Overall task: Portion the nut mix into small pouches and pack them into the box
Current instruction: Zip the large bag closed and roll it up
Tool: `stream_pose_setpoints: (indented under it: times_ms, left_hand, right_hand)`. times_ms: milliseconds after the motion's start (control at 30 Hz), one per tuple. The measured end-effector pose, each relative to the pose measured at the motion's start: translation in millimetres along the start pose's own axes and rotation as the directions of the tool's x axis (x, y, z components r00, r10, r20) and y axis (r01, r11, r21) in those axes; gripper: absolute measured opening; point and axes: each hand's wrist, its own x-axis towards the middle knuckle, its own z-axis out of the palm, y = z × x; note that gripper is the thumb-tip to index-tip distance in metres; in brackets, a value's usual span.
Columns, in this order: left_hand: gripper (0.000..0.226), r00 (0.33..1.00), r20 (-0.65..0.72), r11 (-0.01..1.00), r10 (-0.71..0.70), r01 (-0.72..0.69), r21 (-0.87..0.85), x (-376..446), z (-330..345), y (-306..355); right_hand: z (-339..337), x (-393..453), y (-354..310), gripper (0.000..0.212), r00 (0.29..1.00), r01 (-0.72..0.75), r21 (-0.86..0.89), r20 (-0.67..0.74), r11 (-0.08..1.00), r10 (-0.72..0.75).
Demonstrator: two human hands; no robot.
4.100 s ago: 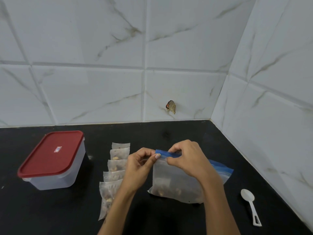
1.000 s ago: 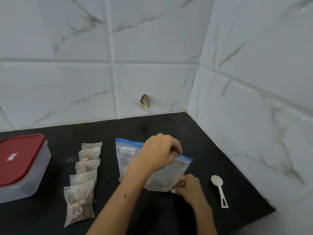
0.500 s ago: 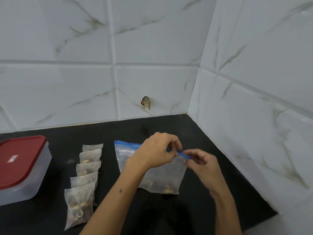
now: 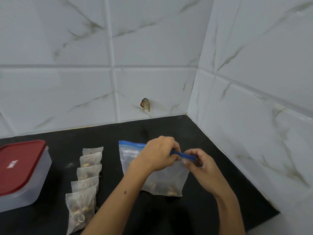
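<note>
Blue zip strip (image 4: 182,155) is what both sets of fingers pinch, at its right end: the left hand (image 4: 159,154) from above, the right hand (image 4: 197,161) just beside it. The strip's long axis runs leftward from there, atop the nut bag (image 4: 160,182) standing on the black surface (image 4: 118,133). Five filled pouches (image 4: 88,173) lie left, beyond them the red-lidded box (image 4: 22,170).

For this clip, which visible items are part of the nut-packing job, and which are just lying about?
Part of the job: zip bag of nut mix, pinched by left hand and right hand; five small pouches; red-lidded box.

Lying about: scrap stuck on the wall tile.
</note>
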Motion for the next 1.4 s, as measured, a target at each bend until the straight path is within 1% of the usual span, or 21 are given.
stream_pose_setpoints:
  times_ms: [33, 100, 200, 300, 433, 567, 667, 800, 900, 967, 1033, 1067, 1133, 1167, 1200, 1233, 1267, 1300, 1367, 1400]
  left_hand:
    - [0.015, 1.0, 0.002, 1.0, 0.004, -0.004, 0.003, 0, -1, 0]
    - [0.014, 1.0, 0.012, 1.0, 0.008, -0.008, 0.011, 0, -2, -1]
    - [0.015, 0.999, 0.029, 1.0, 0.014, -0.015, 0.016, -2, -5, 0]
    - [0.02, 0.999, 0.043, 1.0, 0.011, -0.012, 0.008, -5, -7, 1]
    - [0.015, 1.0, 0.031, 1.0, 0.008, -0.009, 0.019, -5, -5, 0]
    - [0.015, 0.999, 0.01, 0.996, 0.037, -0.037, 0.077, -4, -1, -1]
    - [0.015, 0.999, 0.007, 0.994, 0.052, -0.053, 0.1, -5, 0, -4]
    - [0.018, 0.998, 0.004, 0.995, 0.055, -0.055, 0.087, -3, -3, -8]
    - [0.019, 0.998, 0.01, 0.995, 0.059, -0.06, 0.082, -5, -6, -9]
    - [0.021, 0.998, 0.001, 0.996, 0.062, -0.062, 0.065, -7, -9, -12]
    - [0.027, 0.997, -0.016, 0.996, 0.074, -0.073, 0.045, -11, -10, -18]
    - [0.033, 0.996, -0.026, 0.995, 0.083, -0.082, 0.05, -13, -10, -22]
    - [0.059, 0.997, -0.057, 0.996, 0.056, -0.052, 0.068, -20, -12, -31]
    - [0.072, 0.997, -0.074, 0.998, 0.004, 0.001, 0.067, -25, -13, -39]
    - [0.08, 0.993, -0.091, 0.996, -0.068, 0.074, 0.059, -30, -15, -48]
    - [0.081, 0.983, -0.109, 0.988, -0.145, 0.15, 0.039, -36, -17, -59]
    - [0.073, 0.969, -0.117, 0.976, -0.215, 0.216, -0.006, -40, -18, -70]
    - [0.058, 0.958, -0.114, 0.963, -0.265, 0.255, -0.091, -45, -18, -81]
    - [0.028, 0.949, -0.099, 0.912, -0.3, 0.255, -0.32, -50, -14, -95]
    - [0.019, 0.948, -0.106, 0.887, -0.3, 0.236, -0.397, -52, -11, -98]
  right_hand:
    - [0, 0, 0, 0.02, 1.0, 0.011, -0.022, 0.002, 1.0, -0.011]
    - [0, 0, -1, 0.013, 0.999, 0.045, -0.078, -0.004, 0.996, -0.045]
    - [0, -1, -2, 0.008, 0.997, 0.076, -0.113, -0.001, 0.991, -0.077]
    - [2, -2, -3, 0.008, 0.998, 0.053, -0.16, -0.031, 0.986, -0.059]
    - [5, -3, -2, 0.009, 0.997, 0.019, -0.214, -0.068, 0.977, -0.035]
    - [8, -6, -6, 0.006, 0.998, 0.0, -0.226, -0.064, 0.974, -0.014]
    - [7, -8, -9, 0.006, 0.997, 0.0, -0.201, -0.078, 0.98, -0.016]
    - [7, -10, -13, 0.018, 0.993, 0.009, -0.169, -0.114, 0.985, -0.028]
    - [10, -10, -14, 0.013, 0.987, 0.011, -0.155, -0.157, 0.988, -0.036]
    - [10, -10, -16, 0.011, 0.987, 0.02, -0.136, -0.157, 0.99, -0.042]
    - [10, -10, -18, 0.011, 0.99, 0.03, -0.119, -0.134, 0.992, -0.046]
    - [10, -11, -19, 0.012, 0.991, 0.031, -0.109, -0.127, 0.994, -0.045]
    - [7, -12, -20, 0.014, 0.99, 0.023, -0.104, -0.136, 0.994, -0.038]
    - [5, -13, -19, 0.015, 0.989, 0.012, -0.113, -0.145, 0.994, -0.028]
    - [2, -13, -18, 0.014, 0.987, -0.009, -0.12, -0.158, 0.993, -0.01]
    - [-1, -14, -17, 0.014, 0.985, -0.033, -0.124, -0.172, 0.992, 0.012]
    - [-4, -15, -15, 0.014, 0.982, -0.057, -0.124, -0.185, 0.991, 0.034]
    - [-5, -15, -13, 0.015, 0.979, -0.077, -0.123, -0.199, 0.989, 0.052]
    - [-6, -15, -13, 0.02, 0.968, -0.098, -0.128, -0.243, 0.987, 0.065]
    - [-5, -15, -15, 0.027, 0.961, -0.093, -0.142, -0.271, 0.986, 0.051]
